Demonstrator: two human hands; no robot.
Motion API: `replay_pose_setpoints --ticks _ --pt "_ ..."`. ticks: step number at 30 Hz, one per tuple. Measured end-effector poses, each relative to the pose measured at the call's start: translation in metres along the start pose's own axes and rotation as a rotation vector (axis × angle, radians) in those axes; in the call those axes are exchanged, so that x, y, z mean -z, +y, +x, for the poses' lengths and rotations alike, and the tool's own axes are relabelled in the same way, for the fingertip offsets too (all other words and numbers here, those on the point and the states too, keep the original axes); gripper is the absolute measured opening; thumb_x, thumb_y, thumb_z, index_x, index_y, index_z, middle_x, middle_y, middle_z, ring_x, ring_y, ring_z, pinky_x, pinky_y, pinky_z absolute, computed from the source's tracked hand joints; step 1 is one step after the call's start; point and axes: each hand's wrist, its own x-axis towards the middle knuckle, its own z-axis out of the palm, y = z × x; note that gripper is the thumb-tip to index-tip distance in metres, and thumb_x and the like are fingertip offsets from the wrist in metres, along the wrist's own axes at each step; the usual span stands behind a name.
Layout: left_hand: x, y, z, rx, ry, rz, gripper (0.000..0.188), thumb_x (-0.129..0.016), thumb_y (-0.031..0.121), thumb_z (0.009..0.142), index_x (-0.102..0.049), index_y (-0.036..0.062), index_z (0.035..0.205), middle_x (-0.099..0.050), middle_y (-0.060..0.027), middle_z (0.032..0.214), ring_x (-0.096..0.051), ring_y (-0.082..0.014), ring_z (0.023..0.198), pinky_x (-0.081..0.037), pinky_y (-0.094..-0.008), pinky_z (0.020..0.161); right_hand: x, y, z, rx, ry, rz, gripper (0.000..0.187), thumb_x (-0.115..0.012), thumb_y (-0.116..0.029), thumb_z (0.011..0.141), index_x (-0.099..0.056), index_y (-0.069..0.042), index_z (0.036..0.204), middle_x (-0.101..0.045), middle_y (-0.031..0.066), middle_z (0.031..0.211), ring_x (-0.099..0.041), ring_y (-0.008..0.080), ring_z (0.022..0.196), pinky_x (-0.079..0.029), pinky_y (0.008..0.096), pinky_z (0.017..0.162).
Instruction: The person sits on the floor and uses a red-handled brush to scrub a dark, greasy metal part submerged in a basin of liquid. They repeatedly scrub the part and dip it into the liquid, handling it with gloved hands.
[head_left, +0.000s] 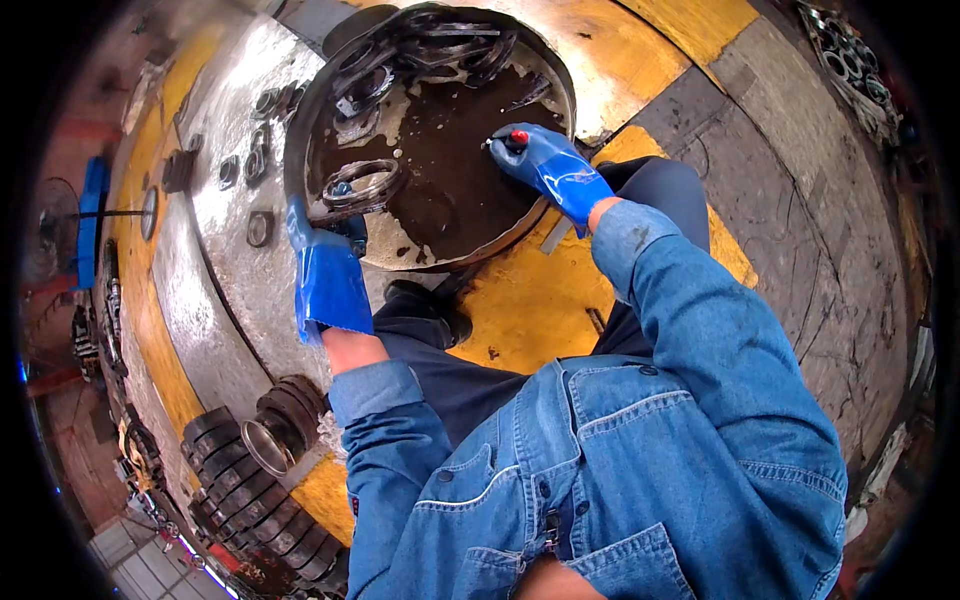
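Note:
My left hand (328, 262), in a blue rubber glove, grips a round metal ring part (390, 190) by its near left side. The ring is tilted above the left part of a wide round pan (292, 165) of dark liquid (440, 180). On the pan's right side, my gloved right hand (548, 172) is closed round a tool (517, 138) whose red end shows. The rest of that tool is hidden, so I cannot tell its kind. Dirty metal rings and parts (440, 45) are heaped along the pan's far rim.
Several small metal rings (258, 150) lie on the metal floor plates (225, 215) to the left. Stacked dark ribbed rings (255, 500) and a metal cup-like part (265, 447) stand at lower left. More rings (845, 65) lie at far right. My boot (430, 312) is beside the pan.

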Motion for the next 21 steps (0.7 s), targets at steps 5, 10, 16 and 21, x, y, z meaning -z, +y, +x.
replay_pose_setpoints --ticks 5,10,16,21 --pt "-0.019 -0.006 -0.024 -0.050 0.085 0.062 0.057 -0.077 0.042 0.088 -0.066 0.0088 0.133 -0.073 -0.0125 0.121 -0.074 -0.0279 0.099 -0.064 -0.0415 0.076 0.002 -0.001 0.001 -0.011 -0.013 -0.019 0.034 -0.060 -0.045 0.099 -0.077 -0.018 0.112 -0.075 0.0128 0.118 -0.068 0.0376 0.112 -0.056 0.0459 0.097" --pt "-0.021 -0.001 -0.024 0.035 0.086 0.017 0.051 -0.075 0.045 0.091 -0.068 0.0113 0.128 -0.074 -0.0116 0.116 -0.074 -0.0275 0.095 -0.065 -0.0435 0.072 0.004 -0.005 0.002 -0.009 -0.035 -0.013 0.035 -0.060 -0.046 0.099 -0.077 -0.019 0.113 -0.074 0.0129 0.119 -0.068 0.0376 0.113 -0.055 0.0463 0.098" --pt "-0.019 -0.005 -0.020 0.004 0.069 0.049 0.055 -0.072 0.048 0.093 -0.065 0.0080 0.130 -0.073 -0.0122 0.116 -0.074 -0.0285 0.094 -0.065 -0.0443 0.074 0.006 -0.006 -0.002 -0.003 -0.012 -0.018 0.035 -0.059 -0.046 0.099 -0.077 -0.020 0.113 -0.074 0.0123 0.120 -0.068 0.0371 0.114 -0.055 0.0463 0.099" --pt "-0.018 -0.005 -0.023 -0.004 0.037 0.094 0.058 -0.071 0.052 0.093 -0.065 0.0059 0.128 -0.073 -0.0132 0.115 -0.073 -0.0287 0.092 -0.066 -0.0436 0.073 0.007 -0.006 -0.001 0.000 -0.038 -0.037 0.036 -0.058 -0.046 0.099 -0.077 -0.019 0.114 -0.074 0.0120 0.121 -0.068 0.0369 0.115 -0.055 0.0463 0.099"
